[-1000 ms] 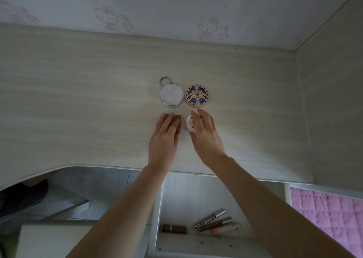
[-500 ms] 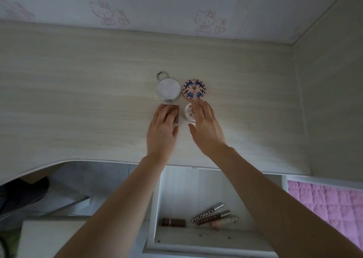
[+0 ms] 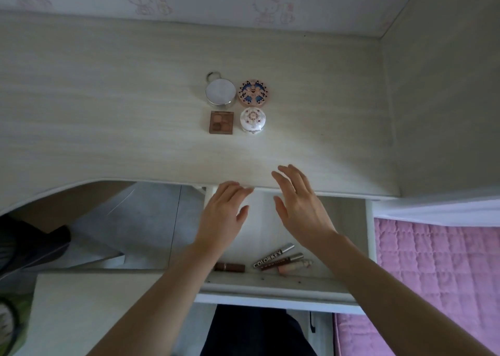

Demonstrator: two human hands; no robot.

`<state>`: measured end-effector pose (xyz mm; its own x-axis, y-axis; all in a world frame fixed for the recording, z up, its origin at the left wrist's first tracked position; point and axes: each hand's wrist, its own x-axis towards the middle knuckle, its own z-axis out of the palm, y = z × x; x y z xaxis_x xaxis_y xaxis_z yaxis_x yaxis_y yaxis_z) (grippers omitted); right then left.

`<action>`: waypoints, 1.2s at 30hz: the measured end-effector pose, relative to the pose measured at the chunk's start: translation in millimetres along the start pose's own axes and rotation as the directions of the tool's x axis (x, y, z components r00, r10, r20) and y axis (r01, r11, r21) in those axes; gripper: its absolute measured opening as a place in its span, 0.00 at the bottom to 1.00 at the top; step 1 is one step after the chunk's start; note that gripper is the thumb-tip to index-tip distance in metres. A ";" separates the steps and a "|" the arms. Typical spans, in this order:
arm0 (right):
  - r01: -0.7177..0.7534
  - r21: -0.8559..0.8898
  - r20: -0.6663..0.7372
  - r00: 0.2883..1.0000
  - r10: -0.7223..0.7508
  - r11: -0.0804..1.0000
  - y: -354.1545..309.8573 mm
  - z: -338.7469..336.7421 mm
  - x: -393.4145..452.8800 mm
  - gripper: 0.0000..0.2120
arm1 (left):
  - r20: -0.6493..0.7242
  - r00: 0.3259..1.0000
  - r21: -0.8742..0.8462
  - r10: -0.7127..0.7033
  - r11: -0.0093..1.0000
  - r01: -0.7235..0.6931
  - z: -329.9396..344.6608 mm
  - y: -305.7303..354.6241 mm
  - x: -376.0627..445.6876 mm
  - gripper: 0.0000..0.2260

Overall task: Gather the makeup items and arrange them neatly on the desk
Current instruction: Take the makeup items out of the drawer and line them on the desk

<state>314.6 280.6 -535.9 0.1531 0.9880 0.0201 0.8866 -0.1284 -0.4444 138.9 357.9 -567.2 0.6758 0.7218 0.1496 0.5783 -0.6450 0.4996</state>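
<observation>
Down in the open drawer (image 3: 270, 290), nearest us, lie a brown lipstick (image 3: 229, 267) lengthwise left-right and the COLORKEY tubes (image 3: 274, 256) with caps angled up to the right: light, stiff, slick sticks that look prone to roll, best pinched mid-barrel across the long axis. Above them both hands hover empty, left hand (image 3: 223, 216) and right hand (image 3: 300, 204), fingers spread loose. Farther on the tabletop (image 3: 108, 112) sit the flat brown palette (image 3: 221, 122) beside the domed white jar (image 3: 253, 119), then the silver compact (image 3: 219, 91) beside the patterned compact (image 3: 253, 91); the jar looks fragile, so grip its sides.
</observation>
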 end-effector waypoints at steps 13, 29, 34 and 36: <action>-0.243 0.025 0.426 0.880 0.209 0.970 54.8 66.3 -119.7 0.18 | 0.578 0.705 0.068 -0.412 0.885 0.461 64.3 -2.1 -90.9 0.16; -0.087 -0.194 0.770 0.604 0.207 0.977 88.1 109.0 -111.5 0.13 | 0.752 0.409 0.415 -0.517 0.853 0.317 110.0 -30.3 -85.2 0.11; 0.019 -0.289 0.776 0.590 0.223 0.957 90.0 118.5 -110.7 0.28 | 0.783 0.372 0.417 -0.499 0.864 0.281 114.5 -38.2 -85.9 0.09; 0.038 -0.290 0.769 0.604 0.210 0.956 89.9 119.1 -110.0 0.29 | 0.788 0.367 0.411 -0.495 0.866 0.286 115.9 -41.0 -86.8 0.09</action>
<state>325.4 170.6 -684.8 -0.0575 0.6355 -0.7700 0.9803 -0.1100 -0.1640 109.6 292.6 -699.6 0.3220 0.3860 -0.8645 0.8815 -0.4554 0.1250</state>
